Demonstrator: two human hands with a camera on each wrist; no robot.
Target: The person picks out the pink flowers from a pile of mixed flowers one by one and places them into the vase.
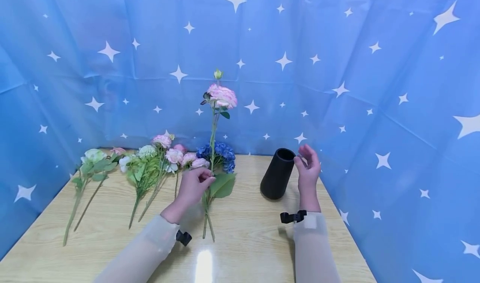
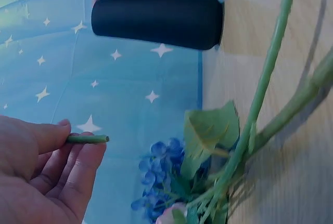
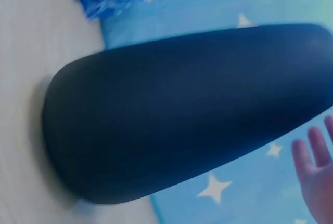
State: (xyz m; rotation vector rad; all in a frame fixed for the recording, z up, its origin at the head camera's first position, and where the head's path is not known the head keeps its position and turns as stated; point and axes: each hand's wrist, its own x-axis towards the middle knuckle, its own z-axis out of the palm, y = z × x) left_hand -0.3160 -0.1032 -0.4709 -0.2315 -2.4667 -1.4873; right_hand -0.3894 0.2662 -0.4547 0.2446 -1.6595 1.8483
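A blue star-print cloth [image 1: 375, 87] fills the top and both sides of the head view, and one wooden table [image 1: 243, 241] spans the bottom. One black vase [image 1: 278, 173] stands upright just right of centre, mouth open to the top. At centre-left lie loose flowers [image 1: 150, 166]: roughly three bunches of pink, white and green heads (stems overlap, so the count is unsure), plus one blue cluster [image 1: 221, 154] at the table's back edge.

One pink rose [image 1: 222, 96] stands tall at centre, its stem running down to the table. The left hand [image 1: 193, 187] pinches that stem between thumb and curled fingers [image 2: 78, 167], just beside a large green leaf [image 1: 222, 185].

The right hand [image 1: 308, 166], right of centre, hovers by the vase's rim with fingers spread and relaxed, holding nothing; whether it touches the rim I cannot tell.
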